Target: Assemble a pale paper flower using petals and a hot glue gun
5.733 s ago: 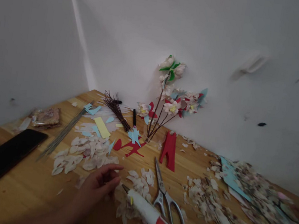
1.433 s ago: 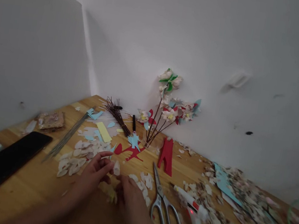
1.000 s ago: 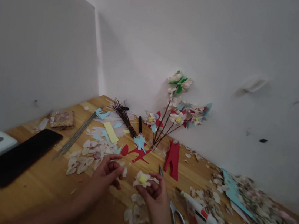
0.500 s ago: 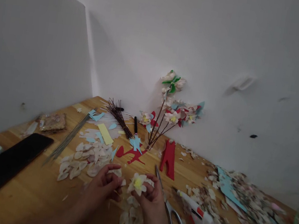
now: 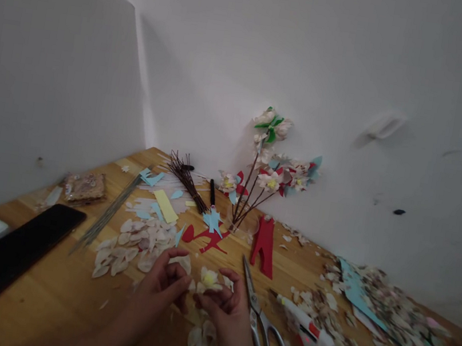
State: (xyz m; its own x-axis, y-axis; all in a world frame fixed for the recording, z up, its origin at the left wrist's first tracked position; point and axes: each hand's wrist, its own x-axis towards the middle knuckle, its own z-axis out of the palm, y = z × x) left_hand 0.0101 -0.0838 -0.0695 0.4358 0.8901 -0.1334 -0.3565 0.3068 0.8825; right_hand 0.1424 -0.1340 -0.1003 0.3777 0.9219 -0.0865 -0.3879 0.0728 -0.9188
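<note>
In the head view, my right hand point(image 5: 229, 307) pinches a small white flower point(image 5: 208, 279) with a yellow centre, held above the table. Close beside it, my left hand point(image 5: 165, 280) is closed, thumb against fingers, on a pale petal point(image 5: 192, 286) whose tip shows near the flower's edge. Under my hands lie a few loose white petals point(image 5: 202, 339). A larger heap of petals point(image 5: 145, 238) spreads behind my left hand. Metal scissors point(image 5: 256, 310) lie with blades parted just right of my right hand.
A glue gun point(image 5: 307, 329) rests right of the scissors, near scattered petals point(image 5: 399, 325). Finished flowers on stems point(image 5: 271, 180) stand in a clear cup at the wall. Red felt point(image 5: 264, 247), brown twigs point(image 5: 188, 181), thin wires point(image 5: 110, 213) and a black phone point(image 5: 19, 251) lie around.
The flower in my right hand has tilted so its yellow centre faces more upward, and my left hand's petal has come closer to it. The whole view has shifted slightly.
</note>
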